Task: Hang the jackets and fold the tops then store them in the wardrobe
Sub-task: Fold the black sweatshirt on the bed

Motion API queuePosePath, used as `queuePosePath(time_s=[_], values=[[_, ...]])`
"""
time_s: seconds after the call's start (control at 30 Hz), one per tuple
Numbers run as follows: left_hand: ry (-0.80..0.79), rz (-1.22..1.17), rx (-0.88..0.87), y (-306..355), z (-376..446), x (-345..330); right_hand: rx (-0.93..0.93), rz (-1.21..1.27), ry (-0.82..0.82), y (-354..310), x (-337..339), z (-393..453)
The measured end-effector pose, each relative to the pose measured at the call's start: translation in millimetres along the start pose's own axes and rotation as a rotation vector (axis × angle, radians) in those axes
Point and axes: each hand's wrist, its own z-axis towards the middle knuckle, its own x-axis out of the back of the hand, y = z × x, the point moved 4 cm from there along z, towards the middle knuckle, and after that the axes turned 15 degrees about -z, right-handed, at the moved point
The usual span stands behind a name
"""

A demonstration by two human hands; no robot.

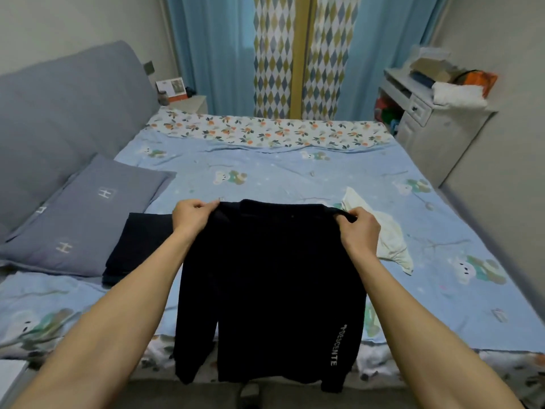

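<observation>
Blue bed (265,172), black top (271,284) between left hand (193,215) and right hand (358,230)

The black top (271,290) hangs in front of the bed's near edge and hides the sheet (265,172) behind it. Its shoulders are covered where the left hand (193,215) and right hand (358,231) pinch them — the fingertips are lost in dark cloth. At nine o'clock of the top, a folded dark garment (135,246) is partly hidden by the left forearm. At two o'clock, a white cloth (386,237) is half covered by the right hand. Both elbows are cut off by the lower edge.
</observation>
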Motion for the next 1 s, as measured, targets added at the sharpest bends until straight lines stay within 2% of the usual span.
queuePosePath(time_s=[0.23,0.43,0.57,0.8,1.0], values=[[-0.117,0.104,0.032,-1,113,-63,-0.101,-0.062,-0.055,-21,-56,87],[-0.167,0.149,0.011,13,157,-100,-0.146,-0.079,-0.068,-26,-70,132],[-0.153,0.064,0.075,18,176,-114,-0.139,-0.069,-0.135,-32,-84,168],[-0.08,-0.011,0.202,-33,226,-143,-0.161,-0.077,-0.316,-11,-146,212],[0.014,-0.001,0.308,-128,287,-222,-0.226,-0.073,-0.463,49,-269,275]])
